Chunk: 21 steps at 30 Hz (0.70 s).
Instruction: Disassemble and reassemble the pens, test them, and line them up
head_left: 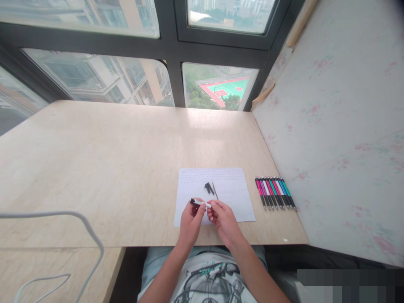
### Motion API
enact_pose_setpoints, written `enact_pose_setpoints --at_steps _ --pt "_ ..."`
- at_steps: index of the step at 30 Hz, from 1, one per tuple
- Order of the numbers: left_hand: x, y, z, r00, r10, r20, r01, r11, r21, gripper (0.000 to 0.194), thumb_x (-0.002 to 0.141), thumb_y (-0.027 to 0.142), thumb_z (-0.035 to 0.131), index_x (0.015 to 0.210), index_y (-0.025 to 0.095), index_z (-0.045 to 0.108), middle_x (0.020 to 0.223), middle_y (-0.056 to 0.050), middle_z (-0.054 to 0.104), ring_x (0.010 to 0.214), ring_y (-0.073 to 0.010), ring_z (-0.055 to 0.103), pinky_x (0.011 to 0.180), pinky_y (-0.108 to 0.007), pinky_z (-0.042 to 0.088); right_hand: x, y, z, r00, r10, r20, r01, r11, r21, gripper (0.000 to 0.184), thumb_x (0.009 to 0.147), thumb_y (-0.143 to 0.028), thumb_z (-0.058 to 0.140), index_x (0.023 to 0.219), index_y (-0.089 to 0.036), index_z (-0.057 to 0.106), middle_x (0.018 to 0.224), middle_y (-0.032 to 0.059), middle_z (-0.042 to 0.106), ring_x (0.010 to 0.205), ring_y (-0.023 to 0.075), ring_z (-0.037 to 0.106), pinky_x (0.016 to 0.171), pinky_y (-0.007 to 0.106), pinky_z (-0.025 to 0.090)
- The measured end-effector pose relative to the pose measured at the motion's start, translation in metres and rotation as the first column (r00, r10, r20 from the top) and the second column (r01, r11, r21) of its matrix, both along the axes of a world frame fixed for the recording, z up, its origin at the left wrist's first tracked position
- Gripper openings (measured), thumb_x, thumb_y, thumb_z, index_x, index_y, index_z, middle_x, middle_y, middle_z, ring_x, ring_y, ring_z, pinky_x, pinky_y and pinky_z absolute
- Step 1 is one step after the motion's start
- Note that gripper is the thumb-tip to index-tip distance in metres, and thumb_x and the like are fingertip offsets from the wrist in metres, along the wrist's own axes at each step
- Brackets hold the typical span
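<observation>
Above the lower half of a written sheet of paper (233, 206), my two hands meet around a white pen barrel (200, 203) with a black end. My left hand (191, 219) is closed on the barrel, its black end pointing left. The fingers of my right hand (223, 214) pinch the barrel's right end. Just beyond my hands, small black pen parts (208, 188) and a thin dark refill (215, 190) lie on the paper. My fingers hide part of the barrel.
Several colourful pens (275, 192) lie in a row right of the paper, near the floral wall (331, 147). A grey-white cable (85, 223) loops at the left over the beige tabletop (120, 168). Dark-framed windows (176, 75) stand behind.
</observation>
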State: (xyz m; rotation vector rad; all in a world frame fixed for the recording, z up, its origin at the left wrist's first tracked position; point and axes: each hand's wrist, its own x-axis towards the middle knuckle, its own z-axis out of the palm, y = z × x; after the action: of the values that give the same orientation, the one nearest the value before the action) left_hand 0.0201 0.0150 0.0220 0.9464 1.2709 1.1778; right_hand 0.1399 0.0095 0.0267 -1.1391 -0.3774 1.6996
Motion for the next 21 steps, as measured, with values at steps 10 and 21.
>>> enact_pose_setpoints --at_steps 10,21 --pt "-0.001 -0.001 -0.001 0.998 0.049 0.027 -0.048 0.998 -0.041 0.023 0.078 0.037 0.074 0.088 0.017 0.067 0.081 -0.004 0.067 0.075 -0.0179 0.059 0.071 -0.029 0.045 0.005 -0.001 -0.004 0.999 0.021 0.047 -0.023 0.999 0.038 0.033 0.072 -0.045 0.078 0.084 -0.015 0.072 0.071 0.0024 0.063 0.06 0.0109 0.054 0.054 0.023 0.043" --pt "-0.008 0.007 -0.009 0.839 0.037 0.543 0.072 0.982 -0.177 0.023 0.076 0.032 0.077 0.088 0.015 0.067 0.083 -0.002 0.061 0.07 -0.0101 0.053 0.062 -0.022 0.042 0.052 0.016 -0.018 0.532 -0.124 0.838 -0.209 0.939 0.272 0.018 0.082 -0.03 0.06 0.09 -0.018 0.072 0.09 0.0086 0.071 0.079 0.0203 0.065 0.067 0.031 0.051"
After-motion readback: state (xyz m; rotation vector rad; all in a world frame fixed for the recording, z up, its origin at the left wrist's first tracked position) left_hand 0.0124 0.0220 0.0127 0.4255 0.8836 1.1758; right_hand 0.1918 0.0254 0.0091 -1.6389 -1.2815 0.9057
